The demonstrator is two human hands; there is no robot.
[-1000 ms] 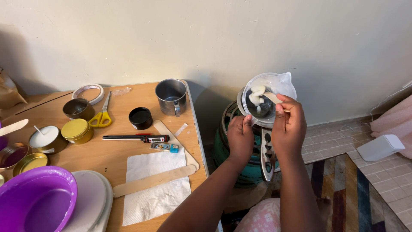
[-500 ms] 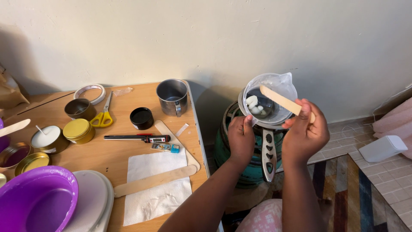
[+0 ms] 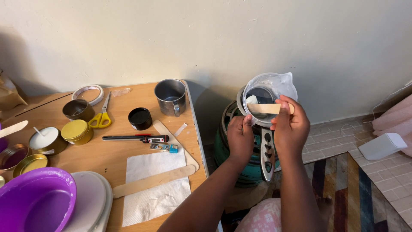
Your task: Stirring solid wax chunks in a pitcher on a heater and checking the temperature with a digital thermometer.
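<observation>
Lifting done: right hand point(image 3: 292, 129) now pinches the wooden stick point(image 3: 266, 108) level across the clear jug point(image 3: 269, 96) over the burner, not dipped as earlier. Left hand point(image 3: 240, 139) grips jug rim.

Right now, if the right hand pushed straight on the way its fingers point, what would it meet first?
The right hand points up and away, holding a flat wooden stick over the clear plastic jug. It would likely meet the jug's rim first, then the wall; depth is unclear.
</observation>
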